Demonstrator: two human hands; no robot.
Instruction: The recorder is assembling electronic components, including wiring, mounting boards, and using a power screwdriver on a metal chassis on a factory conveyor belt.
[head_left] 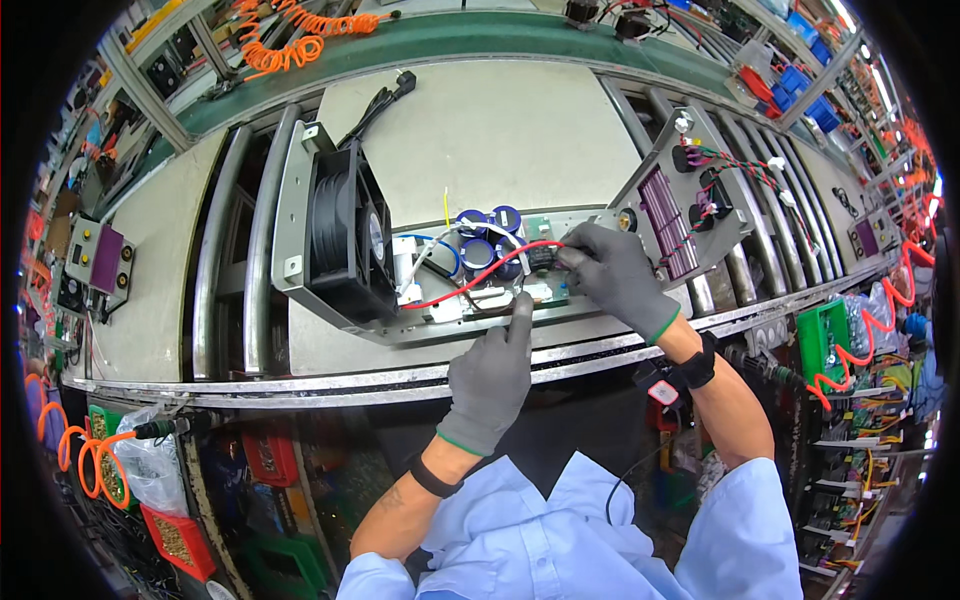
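A grey metal chassis (395,345) lies on the work surface before me, with a circuit board and several dark blue capacitors (478,252) inside. A black fan (345,235) stands at its left end. From beside the fan a red wire (480,277) arches over the capacitors to my right hand (620,280), whose gloved fingers are closed on its end next to a small black component. My left hand (492,370), also gloved, reaches in from the front. Its index finger is stretched out to the board's front part, the other fingers curled; nothing shows held in it.
At the chassis's right end stands a panel (715,190) with a purple grille and loose wires. A black power plug (404,82) lies behind the fan. Metal rollers (265,240) flank the pale board (480,130). Coiled orange hoses (95,450) and parts bins (178,540) are near the front edge.
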